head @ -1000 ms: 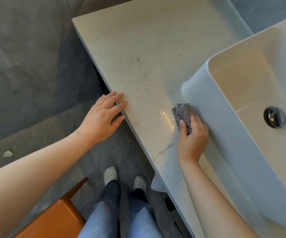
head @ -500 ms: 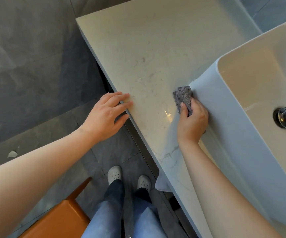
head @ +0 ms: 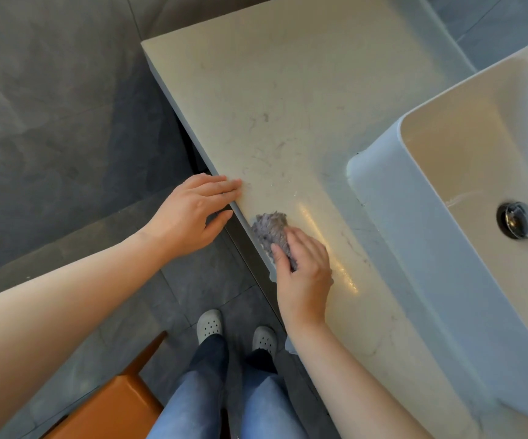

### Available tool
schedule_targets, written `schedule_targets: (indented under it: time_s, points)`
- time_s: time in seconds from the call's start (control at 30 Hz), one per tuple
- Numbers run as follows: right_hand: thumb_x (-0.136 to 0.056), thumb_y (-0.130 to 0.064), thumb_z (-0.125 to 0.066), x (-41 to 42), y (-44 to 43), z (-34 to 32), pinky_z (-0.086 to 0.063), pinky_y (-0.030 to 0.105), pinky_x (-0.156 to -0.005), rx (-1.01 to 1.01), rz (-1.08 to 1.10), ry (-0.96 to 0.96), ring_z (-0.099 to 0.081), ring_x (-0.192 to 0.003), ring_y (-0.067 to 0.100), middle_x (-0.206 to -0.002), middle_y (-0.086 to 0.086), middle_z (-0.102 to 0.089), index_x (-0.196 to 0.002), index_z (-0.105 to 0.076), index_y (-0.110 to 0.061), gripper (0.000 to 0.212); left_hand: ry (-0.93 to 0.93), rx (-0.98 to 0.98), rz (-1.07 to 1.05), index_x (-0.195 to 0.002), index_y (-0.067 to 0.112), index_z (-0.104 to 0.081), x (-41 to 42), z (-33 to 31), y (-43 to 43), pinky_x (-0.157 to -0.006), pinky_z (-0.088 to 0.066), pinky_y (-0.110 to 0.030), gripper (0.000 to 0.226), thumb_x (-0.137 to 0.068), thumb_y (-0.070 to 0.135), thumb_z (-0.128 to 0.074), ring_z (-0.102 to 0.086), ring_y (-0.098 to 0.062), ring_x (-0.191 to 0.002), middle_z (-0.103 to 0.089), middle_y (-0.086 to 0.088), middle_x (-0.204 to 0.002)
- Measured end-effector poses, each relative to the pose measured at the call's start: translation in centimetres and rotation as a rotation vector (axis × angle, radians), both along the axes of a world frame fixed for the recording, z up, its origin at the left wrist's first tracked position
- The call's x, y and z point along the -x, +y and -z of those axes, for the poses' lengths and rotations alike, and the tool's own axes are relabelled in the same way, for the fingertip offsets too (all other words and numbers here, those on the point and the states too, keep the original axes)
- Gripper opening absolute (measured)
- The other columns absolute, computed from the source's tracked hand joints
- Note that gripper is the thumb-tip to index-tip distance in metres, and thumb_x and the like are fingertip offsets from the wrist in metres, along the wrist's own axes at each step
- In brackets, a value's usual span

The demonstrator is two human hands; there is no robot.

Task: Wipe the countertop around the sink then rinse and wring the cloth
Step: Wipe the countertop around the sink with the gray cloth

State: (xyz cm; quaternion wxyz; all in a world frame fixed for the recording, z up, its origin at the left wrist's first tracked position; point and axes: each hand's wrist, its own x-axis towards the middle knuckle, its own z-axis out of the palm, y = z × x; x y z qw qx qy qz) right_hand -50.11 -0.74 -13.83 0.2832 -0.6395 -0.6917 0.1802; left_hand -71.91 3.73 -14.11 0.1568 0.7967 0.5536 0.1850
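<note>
A bunched grey cloth [head: 272, 231] lies on the pale stone countertop [head: 288, 106] close to its front edge. My right hand [head: 303, 274] grips the cloth, thumb along its near side, and presses it onto the counter. A wet, shiny streak runs to the right of that hand. My left hand [head: 193, 213] rests with straight fingers on the counter's front edge, left of the cloth. The white vessel sink [head: 392, 198] stands to the right, apart from the cloth, with a chrome drain [head: 516, 220] in its basin.
Grey floor tiles lie to the left and below the counter. An orange seat [head: 107, 410] stands at the bottom left beside my legs and grey clogs [head: 209, 324]. Grey wall tile shows at the top right.
My right hand has swept the cloth away from the sink's corner toward the front edge of the counter, leaving a wet streak. My left hand stays on the edge.
</note>
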Motion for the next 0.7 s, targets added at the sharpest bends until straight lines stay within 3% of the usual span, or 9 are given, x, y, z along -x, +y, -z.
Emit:
schedule_targets:
  time_s: [0.07, 0.17, 0.27, 0.33, 0.43, 0.53, 0.7]
  points:
    - [-0.083, -0.02, -0.069, 0.3, -0.8, -0.4, -0.039, 0.021, -0.097, 0.029, -0.041, 0.03, -0.058, -0.107, 0.018, -0.114, 0.001, -0.068, -0.114, -0.068, -0.01, 0.033, 0.004, -0.004, 0.017, -0.128, 0.011, -0.059, 0.2, -0.1, 0.2, -0.109, -0.034, -0.037, 0.043, -0.091, 0.027, -0.042, -0.051, -0.022, -0.125, -0.055, -0.001, -0.135]
    - [-0.078, -0.018, -0.072, 0.2, -1.7, -1.3, -0.049, 0.033, -0.095, 0.117, -0.045, 0.18, -0.061, -0.104, 0.012, -0.109, -0.008, -0.068, -0.111, -0.071, -0.016, 0.033, 0.015, 0.007, 0.024, -0.127, 0.01, -0.06, 0.1, -0.3, 0.2, -0.108, -0.035, -0.04, 0.044, -0.09, 0.026, -0.042, -0.052, -0.025, -0.124, -0.055, -0.003, -0.135]
    - [-0.08, -0.013, -0.073, -0.1, -1.7, -3.3, -0.053, 0.038, -0.089, 0.23, 0.094, 0.455, -0.065, -0.1, 0.008, -0.105, -0.014, -0.07, -0.107, -0.069, -0.036, 0.036, 0.028, 0.036, 0.013, -0.129, 0.009, -0.058, -0.1, -0.4, -0.1, -0.105, -0.04, -0.046, 0.047, -0.09, 0.03, -0.042, -0.05, -0.027, -0.125, -0.054, -0.004, -0.137]
    - [-0.081, -0.013, -0.074, -0.7, -0.4, -4.5, -0.054, 0.036, -0.088, 0.19, 0.196, 0.522, -0.067, -0.097, 0.008, -0.102, -0.013, -0.071, -0.105, -0.066, -0.043, 0.039, 0.033, 0.058, 0.002, -0.13, 0.01, -0.056, -0.3, -0.4, -0.3, -0.106, -0.039, -0.046, 0.049, -0.09, 0.033, -0.042, -0.049, -0.026, -0.127, -0.053, -0.004, -0.138]
    - [-0.082, -0.017, -0.072, -2.3, 3.6, -4.8, -0.052, 0.031, -0.087, 0.031, 0.269, 0.355, -0.065, -0.097, 0.011, -0.103, -0.012, -0.069, -0.113, -0.065, -0.032, 0.035, 0.046, 0.081, -0.001, -0.131, 0.011, -0.055, -0.4, -0.7, -0.3, -0.107, -0.038, -0.045, 0.05, -0.09, 0.035, -0.042, -0.047, -0.025, -0.129, -0.051, -0.003, -0.139]
    - [-0.086, -0.017, -0.066, -3.7, 7.6, -3.2, -0.045, 0.037, -0.101, 0.013, 0.279, 0.157, -0.058, -0.115, 0.021, -0.124, 0.004, -0.064, -0.124, -0.062, -0.01, 0.039, 0.055, 0.08, -0.007, -0.129, 0.011, -0.057, -0.4, -0.8, -0.3, -0.105, -0.039, -0.046, 0.048, -0.09, 0.035, -0.043, -0.049, -0.025, -0.126, -0.052, -0.003, -0.138]
    - [-0.089, -0.012, -0.063, -4.7, 9.0, -0.9, -0.032, 0.02, -0.103, -0.027, 0.224, 0.057, -0.055, -0.12, 0.027, -0.129, 0.011, -0.06, -0.126, -0.059, -0.003, 0.038, 0.028, 0.028, -0.053, -0.107, 0.011, -0.069, -1.3, -1.6, 0.9, -0.091, -0.046, -0.036, 0.035, -0.088, 0.031, -0.048, -0.055, -0.022, -0.092, -0.064, -0.001, -0.118]
